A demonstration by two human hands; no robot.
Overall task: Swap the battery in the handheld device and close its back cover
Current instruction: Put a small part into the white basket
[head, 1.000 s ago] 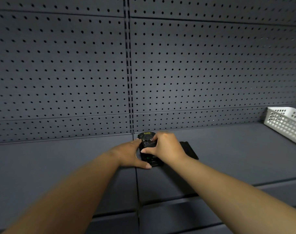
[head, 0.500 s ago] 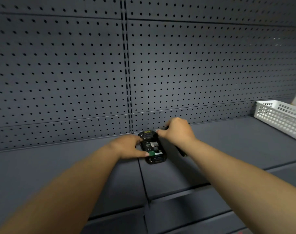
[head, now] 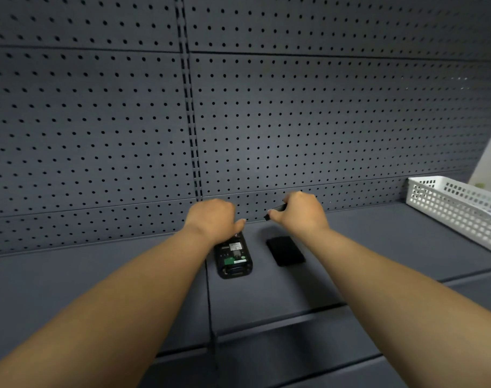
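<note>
At frame centre on the shelf [head: 378, 247], the handheld device [head: 233, 257] lies open, its bay apparently empty, the left hand [head: 213, 219] curled on its top end and the right hand [head: 300, 212] closed on a dark piece [head: 276, 210], likely the battery, so fitting and covering remain.

Dark grey pegboard wall [head: 294, 121], shelf [head: 378, 261]

White lattice basket [head: 460, 210] far right on grey shelf [head: 98, 275], pegboard [head: 294, 121] behind

Single head-worn wide-angle view, facing forward and down (no second view), close above shelf [head: 378, 247], pegboard wall [head: 294, 121] behind
</note>
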